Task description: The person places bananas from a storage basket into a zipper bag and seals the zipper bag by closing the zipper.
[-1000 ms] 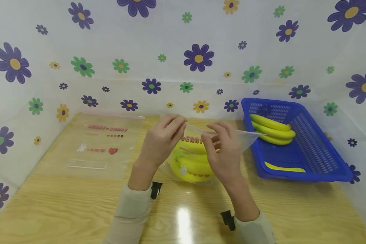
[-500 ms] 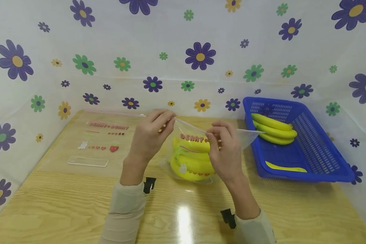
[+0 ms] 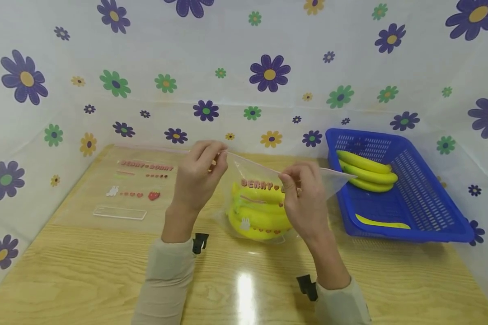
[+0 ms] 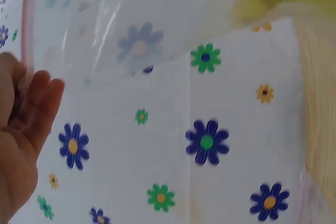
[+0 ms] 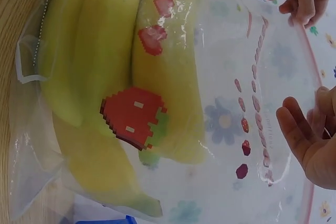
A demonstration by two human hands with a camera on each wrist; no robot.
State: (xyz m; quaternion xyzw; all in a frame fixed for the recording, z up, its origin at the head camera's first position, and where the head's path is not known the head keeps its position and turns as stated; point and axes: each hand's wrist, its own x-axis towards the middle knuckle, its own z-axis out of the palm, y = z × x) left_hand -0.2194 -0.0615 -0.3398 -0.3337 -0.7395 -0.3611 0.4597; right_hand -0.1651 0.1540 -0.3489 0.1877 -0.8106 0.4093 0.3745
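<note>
A clear zip bag [image 3: 237, 171] with pink lettering stands in the middle of the table, with several yellow bananas [image 3: 260, 221] inside. My left hand [image 3: 197, 180] pinches the left end of its pink top strip between thumb and fingers. Farther right along the same strip, my right hand [image 3: 307, 198] pinches it with thumb and index finger, the other fingers loosely bent. The strip is drawn straight between the hands, and its right end sticks out towards the basket. Up close in the right wrist view, a printed strawberry [image 5: 134, 116] overlaps the bananas [image 5: 105, 45].
Another clear zip bag [image 3: 79, 210] lies flat on the table at the left. A blue plastic basket [image 3: 410, 232] stands at the right, holding a bunch of bananas [image 3: 366, 174] and a yellow piece [image 3: 382, 223] partly hidden by its near rim. Flowered cloth hangs behind.
My left hand has moved left and up to the end of the strip, so more of the top edge and lettering shows between the hands. The right hand has stayed nearly in place.
</note>
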